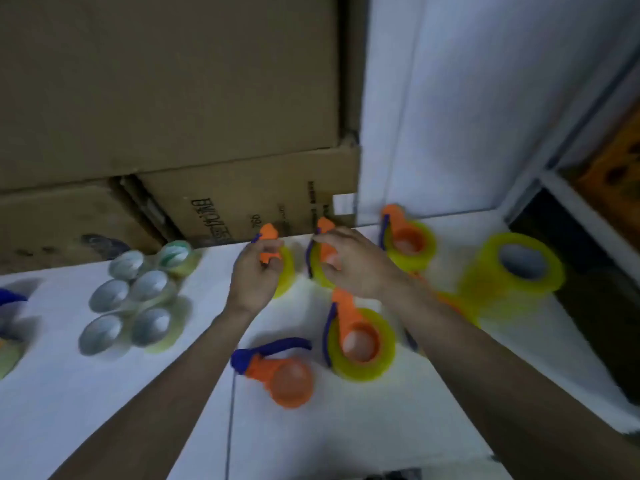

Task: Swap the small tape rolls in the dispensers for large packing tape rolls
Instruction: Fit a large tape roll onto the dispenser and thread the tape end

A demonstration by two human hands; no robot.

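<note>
My left hand [254,273] grips the orange handle of a dispenser [269,244] with a yellow tape roll [286,271] on it, at the far middle of the white table [346,427]. My right hand [353,261] lies over a second dispenser [325,227] just to the right, fingers curled on its yellow roll. Another loaded dispenser [360,342] lies nearer me, and one more [408,242] sits far right. An empty orange dispenser with a blue blade arm [282,370] lies in front. A loose large yellow roll [516,268] stands at the right.
Several small clear tape rolls [138,299] cluster on the left of the table. Cardboard boxes [173,98] are stacked behind the table, and a white wall [467,98] stands at the back right. The table's right edge drops to a dark floor. Part of another dispenser [8,320] shows at the far left.
</note>
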